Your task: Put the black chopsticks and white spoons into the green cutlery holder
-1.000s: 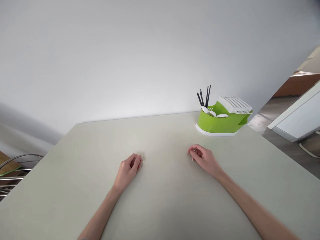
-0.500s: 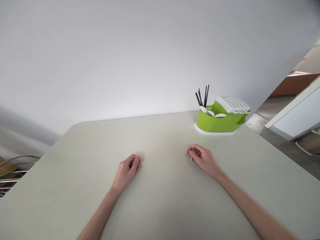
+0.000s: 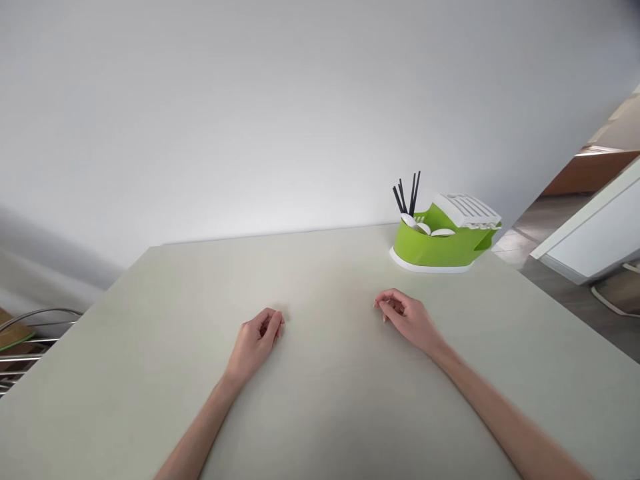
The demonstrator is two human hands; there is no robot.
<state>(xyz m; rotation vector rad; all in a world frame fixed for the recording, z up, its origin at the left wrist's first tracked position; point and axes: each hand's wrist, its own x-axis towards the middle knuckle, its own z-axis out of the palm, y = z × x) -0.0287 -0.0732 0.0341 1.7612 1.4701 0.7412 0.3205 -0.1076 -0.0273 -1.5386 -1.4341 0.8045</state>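
Green holder with black chopsticks and white spoons.

A pale grey-green, flat-topped table fills the lower frame. Directly on it, right of centre towards its back edge, stands a green plastic utensil holder with a white base. Two bare forearms rest lower down.

Wall: bright, glowing softly above the tabletop, greyer toward the upper corners
Lower-left wall: broad, soft-edged shadow
Tabletop: matte, diffusely lit, darker near the bottom middle
Shadows by left hand and right hand: faint
Floor: pale sheen, right
Focus: mostly clear
Frame edges: wide-angle stretching
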